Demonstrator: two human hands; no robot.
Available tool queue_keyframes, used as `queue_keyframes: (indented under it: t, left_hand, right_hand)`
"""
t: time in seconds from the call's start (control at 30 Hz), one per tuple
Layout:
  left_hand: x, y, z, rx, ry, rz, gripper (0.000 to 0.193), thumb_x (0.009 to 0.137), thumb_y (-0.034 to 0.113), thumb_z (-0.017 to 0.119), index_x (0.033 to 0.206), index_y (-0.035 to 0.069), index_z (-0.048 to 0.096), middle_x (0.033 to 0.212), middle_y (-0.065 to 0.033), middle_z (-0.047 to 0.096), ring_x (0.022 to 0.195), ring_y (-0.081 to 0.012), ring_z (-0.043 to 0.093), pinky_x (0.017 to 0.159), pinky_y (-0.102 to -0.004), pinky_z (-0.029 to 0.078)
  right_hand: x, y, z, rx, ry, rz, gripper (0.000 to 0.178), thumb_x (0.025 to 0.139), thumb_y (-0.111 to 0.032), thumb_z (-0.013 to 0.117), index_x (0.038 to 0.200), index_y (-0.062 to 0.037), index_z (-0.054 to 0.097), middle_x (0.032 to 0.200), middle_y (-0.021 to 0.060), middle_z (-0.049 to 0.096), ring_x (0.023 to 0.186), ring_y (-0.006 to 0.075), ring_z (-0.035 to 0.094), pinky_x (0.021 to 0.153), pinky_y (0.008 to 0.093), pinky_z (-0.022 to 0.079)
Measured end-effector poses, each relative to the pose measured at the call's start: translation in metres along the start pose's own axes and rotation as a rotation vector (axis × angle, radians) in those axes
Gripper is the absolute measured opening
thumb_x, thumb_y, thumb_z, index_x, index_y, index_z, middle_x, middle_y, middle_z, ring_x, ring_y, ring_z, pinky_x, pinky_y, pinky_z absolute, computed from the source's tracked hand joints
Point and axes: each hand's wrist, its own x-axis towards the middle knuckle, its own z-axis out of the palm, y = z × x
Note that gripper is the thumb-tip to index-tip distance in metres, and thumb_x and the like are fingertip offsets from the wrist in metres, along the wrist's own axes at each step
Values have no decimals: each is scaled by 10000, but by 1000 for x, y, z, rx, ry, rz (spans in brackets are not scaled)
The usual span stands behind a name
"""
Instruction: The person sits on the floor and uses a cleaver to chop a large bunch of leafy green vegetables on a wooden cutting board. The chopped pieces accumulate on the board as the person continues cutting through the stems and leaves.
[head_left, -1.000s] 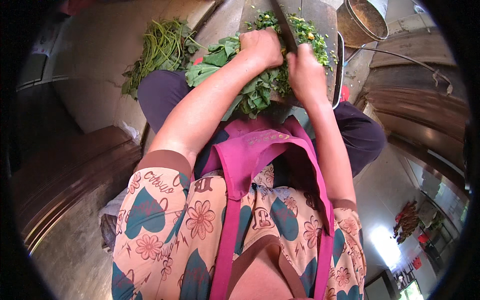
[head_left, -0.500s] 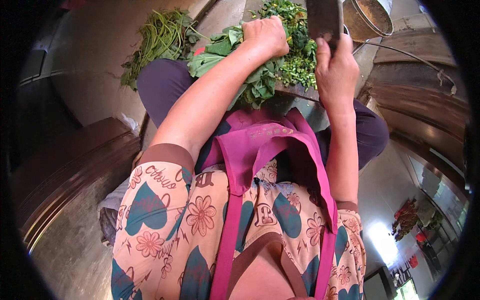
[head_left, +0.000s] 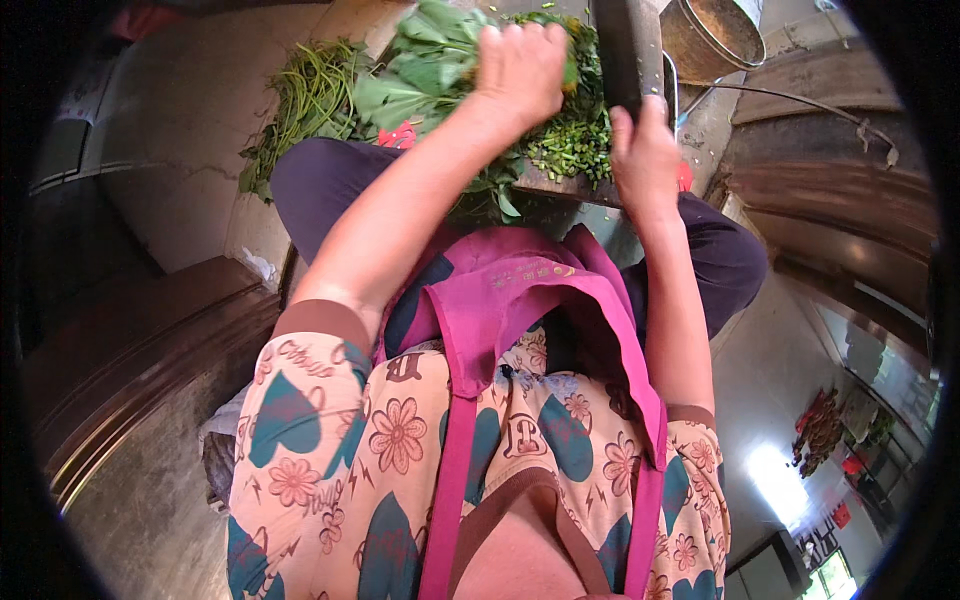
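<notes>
My left hand [head_left: 522, 78] is closed round a bunch of leafy greens [head_left: 425, 65], whose broad leaves spread out on the left side of the fist. In my right hand [head_left: 645, 158] is a wide dark-bladed cleaver [head_left: 628, 58], held upright by its handle, to the right of the greens. Chopped green stems [head_left: 575, 148] lie between the two hands on a cutting board [head_left: 568, 188], of which the near edge shows. A few loose leaves [head_left: 500, 190] droop over that edge. The cleaver's lower edge and its contact with the board cannot be made out.
Uncut long-stemmed greens [head_left: 310, 110] are heaped left of the board, beyond my left knee. A rusty metal bucket [head_left: 715, 38] stands at the far right, with a thin rod or cord [head_left: 800, 97] running beside it. My magenta apron [head_left: 500, 300] bunches over my lap.
My left hand has shifted slightly, and the bunch in it has swung up and away to the far left. The cleaver and my right hand have moved a little left and nearer the chopped stems.
</notes>
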Motion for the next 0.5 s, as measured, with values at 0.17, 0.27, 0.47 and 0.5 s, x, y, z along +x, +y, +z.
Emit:
queue_keyframes:
  t: [0.17,0.27,0.47,0.5]
  left_hand:
    - [-6,1,32,-76,-25,151,401,672,209,723,993,91,513,940,-79,596,924,-246,591,798,-406,422]
    - [-7,-2,31,-71,-44,160,454,667,234,741,1024,84,505,986,-91,599,955,-249,588,809,-406,430]
    - [-6,-2,26,-82,-107,158,357,736,236,694,1030,94,549,1007,-72,613,972,-219,590,816,-381,413]
    - [-9,-2,25,-66,-113,149,362,729,233,699,1028,94,549,1005,-71,613,969,-222,590,817,-382,412]
  right_hand:
    - [12,-12,-16,26,93,-60,238,924,-252,586,952,-37,489,777,222,619,722,439,608,597,495,460]
    - [12,-23,-21,159,292,-74,214,931,-234,584,979,-46,493,768,195,633,709,398,636,598,465,478]
    - [38,-4,0,-14,-78,-100,242,909,-241,567,923,-25,458,767,261,613,732,464,604,632,540,472]
    - [35,-13,-10,32,-1,-106,232,908,-231,572,929,-26,466,756,255,612,723,461,605,624,533,474]
